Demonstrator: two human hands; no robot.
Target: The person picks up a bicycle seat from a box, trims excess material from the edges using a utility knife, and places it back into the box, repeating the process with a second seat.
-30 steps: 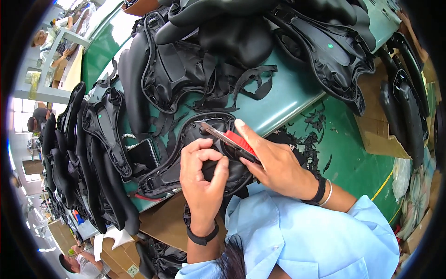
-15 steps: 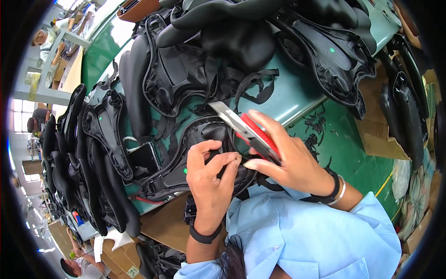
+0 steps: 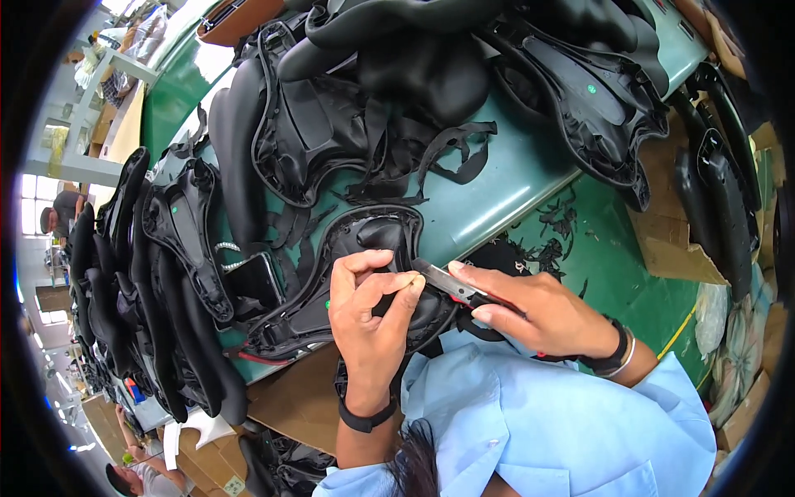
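I observe both of the person's hands over a black moulded seat shell (image 3: 356, 236), which lies hollow side up at the near edge of the green worktable (image 3: 505, 184), its narrower end toward the left. The left hand (image 3: 366, 311) has thumb and index fingertips pressed together above the shell; I cannot tell whether anything thin is pinched between them. The right hand (image 3: 542, 311) is closed around a red and dark utility knife (image 3: 468, 291), thumb and fingers gripping the handle, its blade pointing left. The blade's tip sits just beside the left fingertips; contact cannot be confirmed from this view. I note a black band (image 3: 364, 421) on the left wrist, and a dark wristband (image 3: 614, 346) with a pale bangle (image 3: 628, 356) on the right. Left of the shell, a dark phone (image 3: 257, 280) lies by a beaded strap (image 3: 225, 248). Further shells and padded seats crowd the far side of the table, with black webbing (image 3: 468, 157) lying loose between them and the shell in work. A row of black seats (image 3: 157, 306) stands at left. Dark scraps (image 3: 556, 228) are scattered beyond the table's edge, near an open cardboard box (image 3: 675, 240).
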